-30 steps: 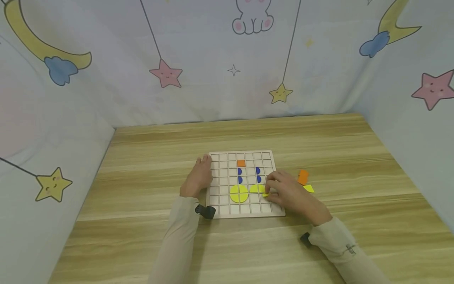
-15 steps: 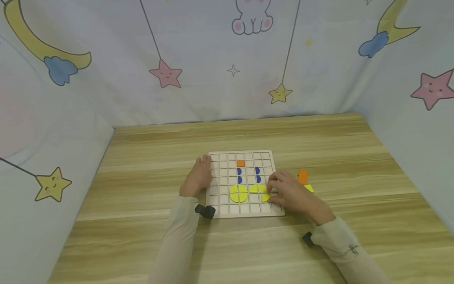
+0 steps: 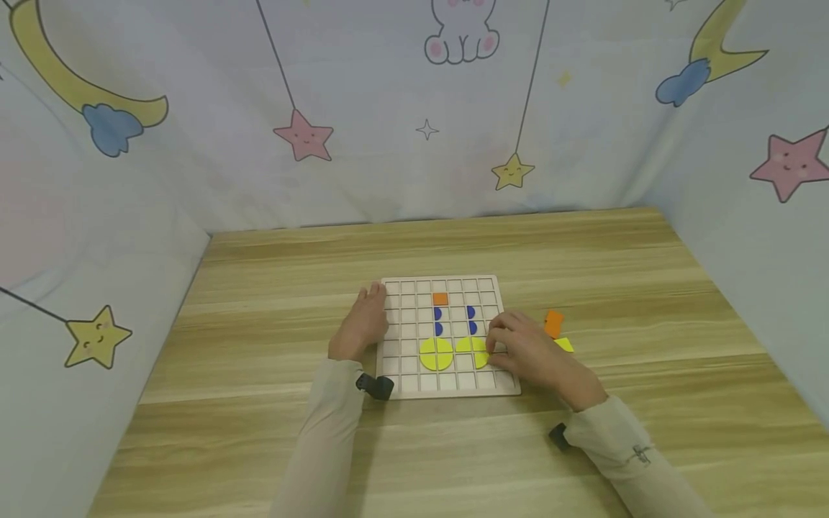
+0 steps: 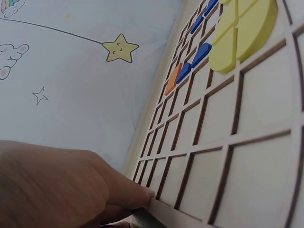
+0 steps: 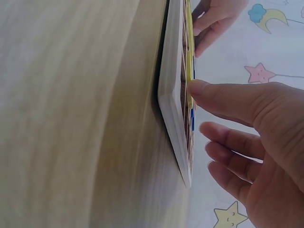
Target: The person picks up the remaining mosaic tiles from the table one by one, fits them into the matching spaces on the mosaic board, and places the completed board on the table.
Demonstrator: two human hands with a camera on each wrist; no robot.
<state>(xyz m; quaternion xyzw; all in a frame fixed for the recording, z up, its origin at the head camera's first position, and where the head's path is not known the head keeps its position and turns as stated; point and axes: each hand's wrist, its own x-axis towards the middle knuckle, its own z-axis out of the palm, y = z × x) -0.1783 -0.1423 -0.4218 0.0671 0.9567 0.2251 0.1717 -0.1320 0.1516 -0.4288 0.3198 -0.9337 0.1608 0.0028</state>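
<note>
A pale wooden grid board (image 3: 447,394) lies on the table with coloured pieces in its cells. My left hand (image 3: 364,320) rests along its left edge, a fingertip on the rim in the left wrist view. Over the right side of the board is my right hand (image 3: 527,352), its thumb touching a yellow quarter-circle piece (image 3: 481,360). In the right wrist view, the visible fingers (image 5: 230,137) stand apart from the thumb. A full yellow circle (image 3: 437,353) of quarter pieces lies to the left. Blue half-circle pieces (image 3: 471,312) and an orange square (image 3: 440,298) sit farther up the board.
Right of the board, partly behind my right hand, lie loose orange pieces (image 3: 553,323) and a yellow piece (image 3: 565,344). The wood-grain table (image 3: 291,273) meets a printed cloth backdrop (image 3: 388,180) at the back and sides.
The yellow quarter piece under my right hand has turned, its curved side now toward the lower right, completing a rounder outline with the pieces above. My left hand has stayed put.
</note>
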